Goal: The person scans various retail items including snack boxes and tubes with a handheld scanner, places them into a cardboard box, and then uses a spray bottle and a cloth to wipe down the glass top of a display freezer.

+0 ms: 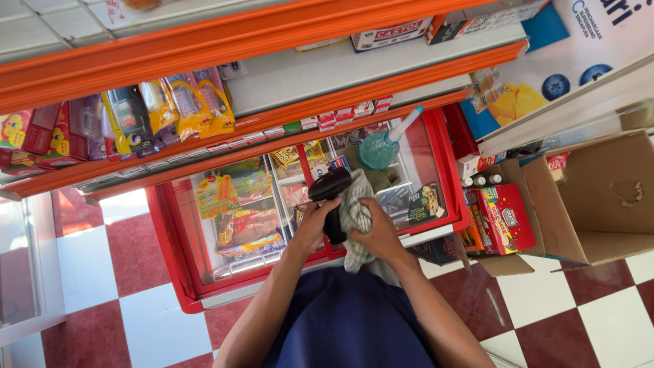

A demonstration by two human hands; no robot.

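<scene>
Black handheld device, held above the red chest freezer with its glass lid, sits clamped in the left hand, fingers curled around it, while the right hand presses a checked cloth against it, fingers closed on the fabric.

a red chest freezer with sliding glass lids stands on a floor of dark red and white checked tiles; above the freezer run orange shelves hung with bright snack packets; right of the freezer an open cardboard box sits on the floor; daylight brightens the tiles left of the freezer
</scene>
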